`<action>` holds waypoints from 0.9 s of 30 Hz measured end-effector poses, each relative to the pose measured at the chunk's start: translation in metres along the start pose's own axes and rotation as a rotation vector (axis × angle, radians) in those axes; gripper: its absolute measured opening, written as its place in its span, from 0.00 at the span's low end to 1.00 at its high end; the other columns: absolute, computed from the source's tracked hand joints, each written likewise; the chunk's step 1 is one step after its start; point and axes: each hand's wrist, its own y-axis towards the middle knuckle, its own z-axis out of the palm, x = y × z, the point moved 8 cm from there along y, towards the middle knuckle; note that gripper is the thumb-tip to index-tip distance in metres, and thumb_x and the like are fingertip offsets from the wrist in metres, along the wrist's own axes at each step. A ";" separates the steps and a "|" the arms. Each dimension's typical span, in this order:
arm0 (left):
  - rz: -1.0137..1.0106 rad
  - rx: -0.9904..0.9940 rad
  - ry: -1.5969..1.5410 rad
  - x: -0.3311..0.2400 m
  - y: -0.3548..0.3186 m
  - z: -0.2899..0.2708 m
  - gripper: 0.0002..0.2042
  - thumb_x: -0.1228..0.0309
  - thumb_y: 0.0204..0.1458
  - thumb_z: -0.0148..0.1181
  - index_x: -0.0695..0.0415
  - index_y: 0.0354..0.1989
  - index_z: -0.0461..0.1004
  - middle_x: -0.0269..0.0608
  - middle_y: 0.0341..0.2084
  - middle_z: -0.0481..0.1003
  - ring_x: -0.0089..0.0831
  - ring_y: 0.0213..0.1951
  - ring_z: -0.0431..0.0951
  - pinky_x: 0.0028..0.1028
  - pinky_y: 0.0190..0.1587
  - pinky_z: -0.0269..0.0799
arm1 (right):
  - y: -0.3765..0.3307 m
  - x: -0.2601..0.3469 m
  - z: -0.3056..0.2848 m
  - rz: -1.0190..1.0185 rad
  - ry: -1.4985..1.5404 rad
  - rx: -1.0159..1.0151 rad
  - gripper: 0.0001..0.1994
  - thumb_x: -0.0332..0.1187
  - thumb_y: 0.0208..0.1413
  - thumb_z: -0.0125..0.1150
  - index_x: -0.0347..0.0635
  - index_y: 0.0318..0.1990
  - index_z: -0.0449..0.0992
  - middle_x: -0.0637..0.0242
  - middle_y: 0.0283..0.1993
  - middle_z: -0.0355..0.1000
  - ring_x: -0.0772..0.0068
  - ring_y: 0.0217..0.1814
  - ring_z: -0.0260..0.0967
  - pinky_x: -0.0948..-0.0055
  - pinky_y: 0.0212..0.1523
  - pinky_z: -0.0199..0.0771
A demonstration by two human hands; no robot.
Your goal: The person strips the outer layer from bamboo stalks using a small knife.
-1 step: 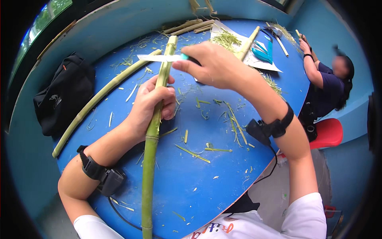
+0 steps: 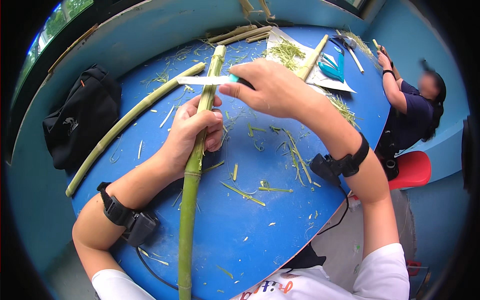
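Observation:
A long green bamboo pole (image 2: 187,215) runs from the lower edge up over the table, its far end scraped pale. My left hand (image 2: 197,127) is wrapped around it just above a node. In my right hand (image 2: 262,85) is a knife (image 2: 207,80) with a teal and dark handle. Its blade lies crosswise over the pale part of the pole, a little beyond my left hand, its tip pointing left. A second peeled bamboo pole (image 2: 130,120) lies on the left side of the table, apart from my hands.
Shavings (image 2: 243,192) litter the blue table (image 2: 235,270). A white sheet (image 2: 330,85) at the back right bears shavings, a bamboo piece (image 2: 314,57) and a teal tool (image 2: 331,68). A black bag (image 2: 82,115) is at left. Another person (image 2: 412,102) works at far right, near a red stool (image 2: 412,167).
The knife and my right hand have moved slightly down along the pole, toward my left hand. My left hand keeps its grip.

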 end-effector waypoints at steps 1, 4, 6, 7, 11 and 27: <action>-0.006 -0.024 -0.011 -0.002 -0.001 -0.003 0.13 0.72 0.47 0.54 0.56 0.40 0.60 0.29 0.16 0.57 0.17 0.13 0.57 0.19 0.17 0.53 | -0.001 0.002 0.006 -0.041 0.011 -0.040 0.24 0.51 0.56 0.49 0.35 0.27 0.74 0.46 0.26 0.71 0.44 0.34 0.69 0.52 0.36 0.68; -0.002 -0.039 0.018 -0.004 -0.002 -0.003 0.13 0.72 0.47 0.53 0.56 0.39 0.59 0.29 0.17 0.58 0.17 0.12 0.57 0.19 0.16 0.53 | -0.001 0.002 0.009 -0.059 0.048 -0.010 0.22 0.48 0.57 0.50 0.34 0.26 0.68 0.47 0.24 0.66 0.43 0.32 0.65 0.55 0.32 0.63; -0.009 -0.027 0.026 -0.005 -0.004 0.001 0.13 0.72 0.46 0.53 0.56 0.39 0.59 0.29 0.17 0.58 0.17 0.12 0.57 0.19 0.15 0.53 | -0.004 -0.003 0.008 -0.022 0.038 0.011 0.22 0.49 0.57 0.50 0.33 0.28 0.69 0.48 0.25 0.67 0.43 0.33 0.65 0.56 0.33 0.64; -0.009 -0.024 0.038 -0.006 -0.006 0.002 0.13 0.73 0.46 0.53 0.56 0.38 0.59 0.29 0.17 0.59 0.16 0.12 0.57 0.19 0.15 0.53 | -0.005 -0.003 0.005 -0.039 0.054 -0.032 0.23 0.50 0.56 0.50 0.33 0.29 0.69 0.48 0.25 0.67 0.43 0.33 0.65 0.56 0.33 0.64; -0.024 -0.016 0.090 -0.006 -0.007 0.002 0.13 0.73 0.45 0.53 0.56 0.39 0.59 0.29 0.17 0.59 0.15 0.11 0.56 0.17 0.14 0.53 | -0.008 -0.011 0.006 -0.037 0.092 -0.083 0.25 0.53 0.55 0.50 0.33 0.30 0.72 0.48 0.28 0.69 0.43 0.35 0.67 0.55 0.36 0.66; -0.040 0.008 0.063 -0.009 -0.005 0.004 0.11 0.73 0.47 0.51 0.57 0.38 0.58 0.28 0.15 0.57 0.15 0.12 0.56 0.17 0.15 0.53 | -0.014 -0.037 -0.013 0.162 -0.050 -0.152 0.25 0.53 0.55 0.50 0.34 0.24 0.72 0.48 0.23 0.70 0.44 0.30 0.68 0.54 0.34 0.67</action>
